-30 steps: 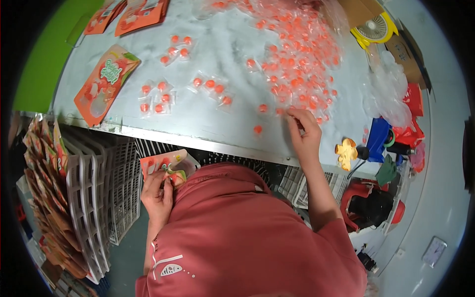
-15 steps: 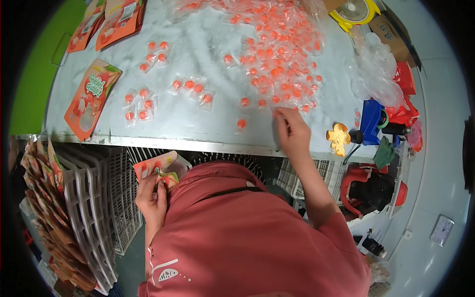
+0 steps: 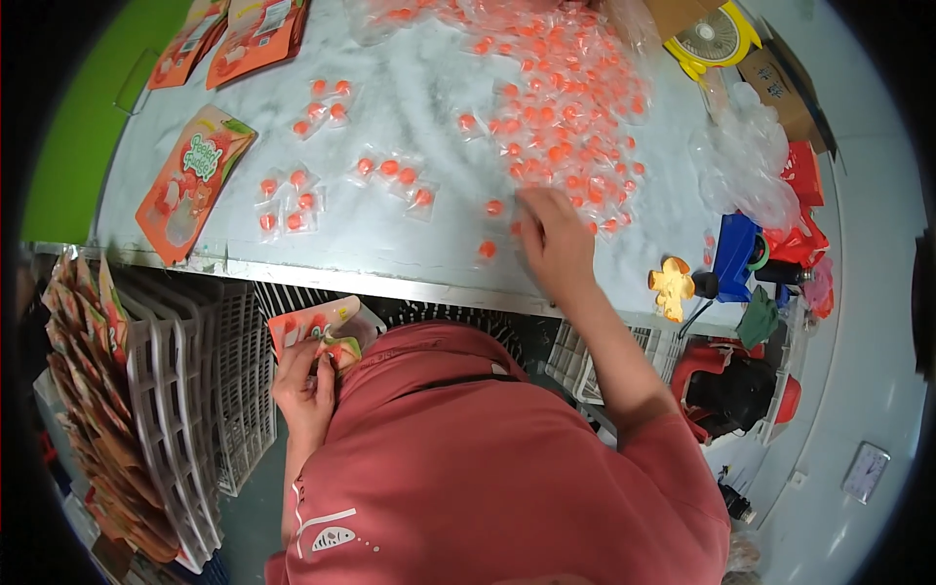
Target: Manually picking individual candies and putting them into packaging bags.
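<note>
Head view, left to right, as seen from across the room: upright bundled pouches (image 3: pixel 86 390) against white plastic crates (image 3: pixel 156 375); one orange pouch (image 3: pixel 193 185) lying flat on the pale table (image 3: pixel 390 239); the left hand (image 3: pixel 306 388), finger and thumb pinched on a held pouch (image 3: pixel 310 320) just below the table's edge; three clusters of clear packets (image 3: pixel 390 168), orange-centred. Next, the right hand (image 3: pixel 556 244), fingers narrowly curled at the near edge of a packet heap (image 3: pixel 570 127), whether gripping one I cannot tell; lastly, a golden flower-shaped piece (image 3: pixel 671 288).
</note>
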Motion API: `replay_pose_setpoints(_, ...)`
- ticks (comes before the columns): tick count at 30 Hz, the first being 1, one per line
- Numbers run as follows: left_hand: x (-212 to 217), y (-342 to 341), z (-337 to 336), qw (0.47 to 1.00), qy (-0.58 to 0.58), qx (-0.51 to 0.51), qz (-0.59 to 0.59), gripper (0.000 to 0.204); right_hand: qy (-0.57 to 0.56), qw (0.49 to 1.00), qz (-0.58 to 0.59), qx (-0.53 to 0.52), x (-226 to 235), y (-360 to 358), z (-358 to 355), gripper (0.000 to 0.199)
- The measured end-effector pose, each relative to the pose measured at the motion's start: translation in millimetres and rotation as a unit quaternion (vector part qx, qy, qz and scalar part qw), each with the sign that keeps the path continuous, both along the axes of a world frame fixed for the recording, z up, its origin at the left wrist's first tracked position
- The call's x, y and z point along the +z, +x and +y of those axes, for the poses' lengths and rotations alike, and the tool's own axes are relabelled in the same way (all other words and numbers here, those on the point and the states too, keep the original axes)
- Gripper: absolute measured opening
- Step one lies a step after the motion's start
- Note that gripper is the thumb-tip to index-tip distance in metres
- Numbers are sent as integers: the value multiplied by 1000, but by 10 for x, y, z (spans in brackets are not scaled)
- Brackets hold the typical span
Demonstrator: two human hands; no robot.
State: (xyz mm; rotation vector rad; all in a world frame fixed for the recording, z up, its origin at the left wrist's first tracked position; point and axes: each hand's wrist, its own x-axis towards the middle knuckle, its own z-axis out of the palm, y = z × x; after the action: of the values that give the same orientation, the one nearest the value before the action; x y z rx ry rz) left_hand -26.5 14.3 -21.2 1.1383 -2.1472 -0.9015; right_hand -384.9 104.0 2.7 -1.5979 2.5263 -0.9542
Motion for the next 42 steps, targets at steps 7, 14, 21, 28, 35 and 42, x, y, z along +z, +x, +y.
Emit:
replay_pose_setpoints(7,22,6,35,1000,-6,5,-2,15,-42,958,239,149,-167,-473,-1066,24)
replay_pose_setpoints(14,4,23,76,999,1,34,-5,15,55,946,286,143,-221,-608,-1230,17)
replay_pose_setpoints(21,-47,52,4,1000,-13,22,-7,15,-67,990,112,52,133,-161,-199,16)
replay_pose_setpoints(28,-46,-34,-47,1000,3,-14,-5,16,-31,986,161,40,-185,43,379,27)
replay_pose_setpoints(35,-40,-31,-13,1000,-2,-6,-6,15,-42,997,59,38,-179,117,407,35)
replay_pose_setpoints(42,-34,-11,4,1000,3,0,-6,16,-39,991,96,80,-261,130,143,34)
